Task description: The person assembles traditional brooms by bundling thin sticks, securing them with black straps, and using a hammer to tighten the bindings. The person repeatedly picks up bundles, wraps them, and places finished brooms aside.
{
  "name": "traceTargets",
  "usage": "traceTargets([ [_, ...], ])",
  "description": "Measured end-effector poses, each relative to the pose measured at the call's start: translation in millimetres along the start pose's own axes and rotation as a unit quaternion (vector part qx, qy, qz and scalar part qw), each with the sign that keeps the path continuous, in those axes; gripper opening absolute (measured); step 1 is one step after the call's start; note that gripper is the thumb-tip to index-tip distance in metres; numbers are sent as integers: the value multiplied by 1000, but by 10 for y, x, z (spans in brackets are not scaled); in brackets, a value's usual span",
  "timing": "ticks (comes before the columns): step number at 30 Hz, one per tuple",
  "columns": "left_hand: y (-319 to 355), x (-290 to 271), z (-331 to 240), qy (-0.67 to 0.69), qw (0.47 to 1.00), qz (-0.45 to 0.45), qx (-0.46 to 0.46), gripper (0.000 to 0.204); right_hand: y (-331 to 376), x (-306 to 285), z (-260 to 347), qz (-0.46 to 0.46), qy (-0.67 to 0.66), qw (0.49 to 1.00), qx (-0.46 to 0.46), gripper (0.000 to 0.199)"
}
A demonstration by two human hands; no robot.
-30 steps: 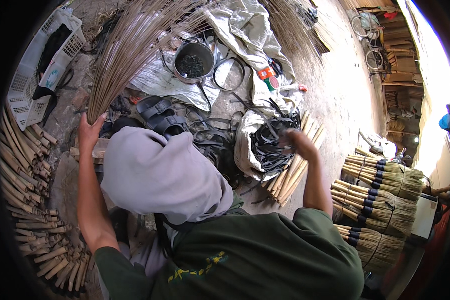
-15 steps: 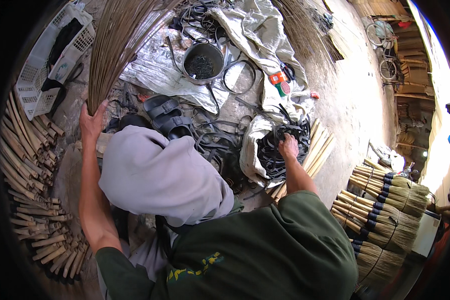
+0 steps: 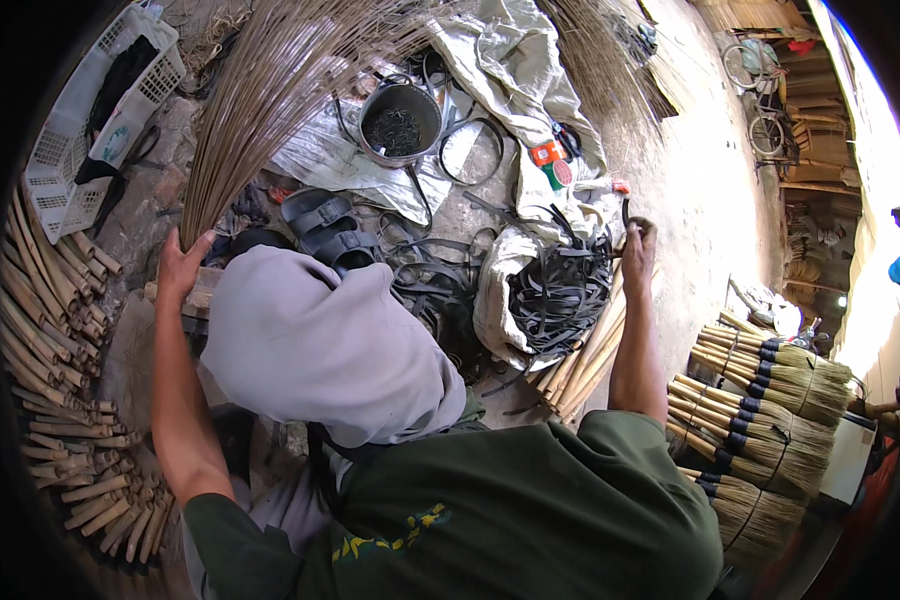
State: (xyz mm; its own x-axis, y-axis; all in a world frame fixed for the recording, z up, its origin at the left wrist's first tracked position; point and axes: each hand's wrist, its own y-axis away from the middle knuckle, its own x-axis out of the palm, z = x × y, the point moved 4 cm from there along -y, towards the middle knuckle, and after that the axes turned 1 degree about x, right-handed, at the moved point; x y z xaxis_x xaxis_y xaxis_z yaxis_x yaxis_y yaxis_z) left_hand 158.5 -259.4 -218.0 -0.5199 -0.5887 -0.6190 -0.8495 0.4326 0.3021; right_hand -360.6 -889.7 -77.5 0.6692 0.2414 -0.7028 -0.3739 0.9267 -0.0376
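My left hand (image 3: 179, 268) is closed round the narrow end of a bundle of long brown bristles (image 3: 255, 110), which fans out away from me. My right hand (image 3: 639, 245), raised to the right of an open white sack (image 3: 496, 295), pinches a black strip (image 3: 626, 211); a short end of it sticks up above the fingers. A tangle of black rubber-like strips (image 3: 560, 300) fills the sack. Bamboo handles (image 3: 595, 365) lie beside the sack, under my right forearm.
A metal pot (image 3: 400, 125) with small dark pieces stands ahead on white sacking (image 3: 320, 170). Black sandals (image 3: 332, 230) lie nearer. At left are a white plastic crate (image 3: 60, 175) and stacked bamboo handles (image 3: 45, 290); at right, tied finished brooms (image 3: 770, 430).
My right hand has come out of the sack and moved up and to the right with a black strip. The bristle bundle has tilted to the right in my left hand.
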Motion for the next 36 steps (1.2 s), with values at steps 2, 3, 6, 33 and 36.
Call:
traceTargets([
  [2,23,-16,-31,32,999,10,2,60,-119,-57,47,-18,71,997,10,31],
  [3,46,-20,-42,55,998,17,-2,59,-112,-39,53,18,123,992,-11,32],
  [6,85,-32,-70,-10,1000,5,-8,59,59,89,-12,46,201,976,-65,28],
  [33,-154,-14,55,34,999,-13,-14,69,1631,3243,3293,502,-131,853,-61,13],
  [36,-159,-6,-43,25,998,-48,-18,70,1907,3808,3948,448,-95,850,-261,16],
])
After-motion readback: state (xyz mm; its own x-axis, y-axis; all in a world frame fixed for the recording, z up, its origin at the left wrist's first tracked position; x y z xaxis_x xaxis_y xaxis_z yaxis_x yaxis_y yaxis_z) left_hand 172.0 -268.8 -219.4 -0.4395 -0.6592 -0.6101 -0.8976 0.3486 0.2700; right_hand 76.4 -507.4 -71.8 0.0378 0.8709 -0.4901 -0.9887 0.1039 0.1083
